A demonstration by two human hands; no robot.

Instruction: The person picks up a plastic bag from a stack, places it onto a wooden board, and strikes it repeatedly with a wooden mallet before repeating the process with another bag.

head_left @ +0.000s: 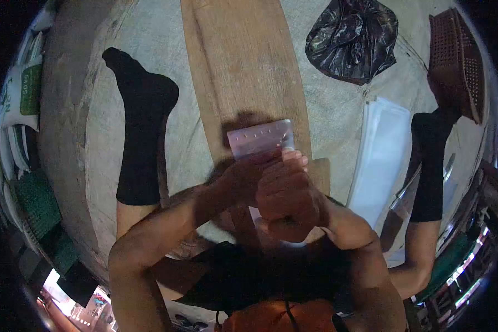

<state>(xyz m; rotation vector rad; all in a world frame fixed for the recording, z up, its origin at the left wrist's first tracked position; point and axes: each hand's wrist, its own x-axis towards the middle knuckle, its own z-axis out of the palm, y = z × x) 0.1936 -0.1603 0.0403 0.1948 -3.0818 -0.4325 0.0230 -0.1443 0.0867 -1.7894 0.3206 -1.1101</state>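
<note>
A clear plastic bag [260, 134] with a row of small holes along its far edge is held in front of me, over the wooden board. My left hand [248, 172], in shadow, is closed on the bag from the left; my right hand partly covers its fingers. My right hand [289, 199] is closed against the left, its fingertips at the bag's right side. More of the plastic shows below my hands. The middle of the bag is hidden behind them.
A long wooden board [243, 61] lies between my outstretched legs. To the right are a stack of flat clear plastic bags [383, 149], a black plastic bag [353, 41] and a brown perforated basket [445, 52]. Printed sacks [25, 97] line the left side.
</note>
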